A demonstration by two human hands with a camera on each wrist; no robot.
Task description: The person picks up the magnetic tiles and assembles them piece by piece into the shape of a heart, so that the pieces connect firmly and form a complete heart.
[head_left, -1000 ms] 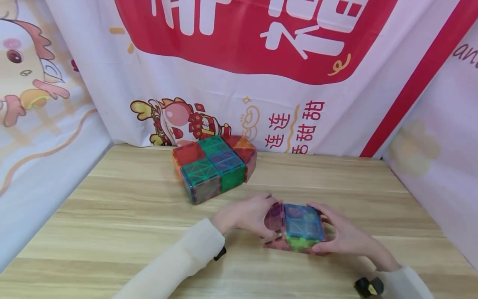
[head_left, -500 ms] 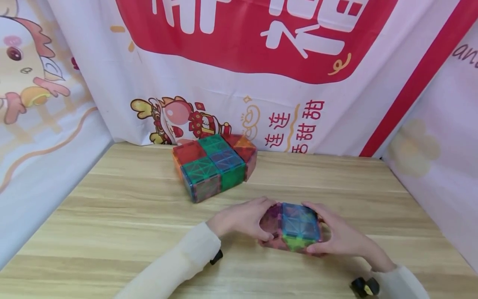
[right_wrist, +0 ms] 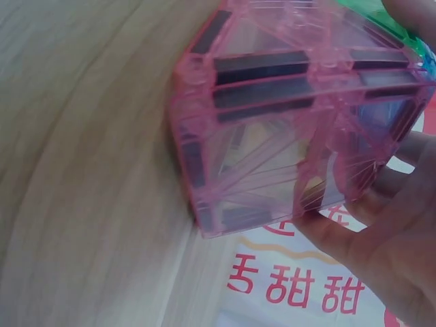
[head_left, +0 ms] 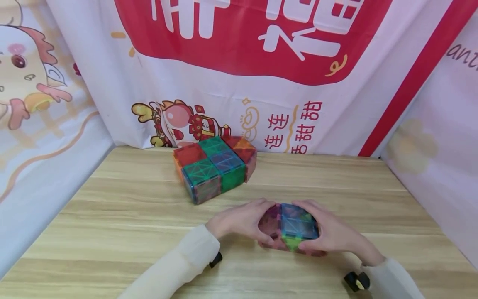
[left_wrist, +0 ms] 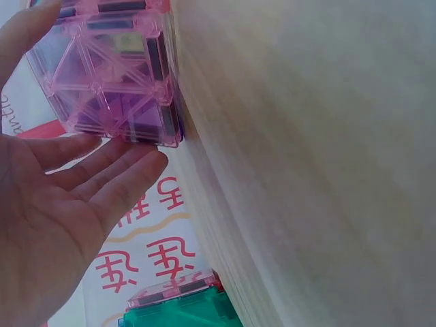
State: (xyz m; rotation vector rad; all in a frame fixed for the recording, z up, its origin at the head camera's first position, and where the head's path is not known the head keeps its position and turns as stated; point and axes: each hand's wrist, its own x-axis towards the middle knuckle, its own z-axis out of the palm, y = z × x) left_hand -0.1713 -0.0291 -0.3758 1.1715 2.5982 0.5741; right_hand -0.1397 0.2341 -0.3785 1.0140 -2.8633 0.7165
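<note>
A small block of see-through magnetic tiles (head_left: 296,223) stands on the table between my hands, with a blue tile on top, a yellow-green piece in front and pink sides. My left hand (head_left: 242,220) holds its left end, thumb at the front and fingers behind. Seen from the left wrist, the pink tile end (left_wrist: 109,82) sits between that thumb and the fingers. Round the right end, my right hand (head_left: 332,230) grips the block with its thumb low at the front and fingers over the far side. The right wrist view shows a pink side (right_wrist: 266,170) close up.
Farther back on the wooden table (head_left: 112,224) lies a larger magnetic-tile structure (head_left: 213,168) of red, green, blue and orange squares with a pointed end. A printed cloth (head_left: 224,95) hangs right behind it, and cloth walls flank both sides.
Both hands and the small block have shifted slightly left. The right hand has moved farther in over the block, covering more of its right end. The large structure stays put.
</note>
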